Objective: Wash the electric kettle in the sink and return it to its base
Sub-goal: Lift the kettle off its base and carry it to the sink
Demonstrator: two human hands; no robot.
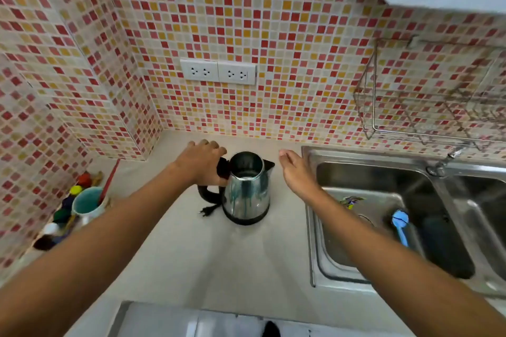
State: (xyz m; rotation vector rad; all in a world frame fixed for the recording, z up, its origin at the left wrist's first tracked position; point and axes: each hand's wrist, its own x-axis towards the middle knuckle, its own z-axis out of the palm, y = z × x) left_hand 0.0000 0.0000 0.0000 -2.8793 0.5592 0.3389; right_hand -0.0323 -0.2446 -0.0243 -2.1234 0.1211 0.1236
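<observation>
A steel electric kettle point(246, 194) stands upright on its black base point(246, 219) in the middle of the counter, lid open, with green streaks down its side. My left hand point(204, 157) is closed around the kettle's black handle at the top left. My right hand point(297, 172) hovers just right of the kettle with flat, spread fingers, holding nothing and not touching it. The base's black cord and plug point(208, 209) lie on the counter to the left. The steel sink point(383, 161) is at the right.
A blue-headed brush point(401, 223) and a small wrapper point(351, 201) lie in the left sink basin. A tap point(445, 160) stands behind it, a wire rack point(410, 107) hangs above. A teal mug point(87, 201) and paint pots point(61, 216) sit at the left wall. Sockets point(217, 71) are on the tiled wall.
</observation>
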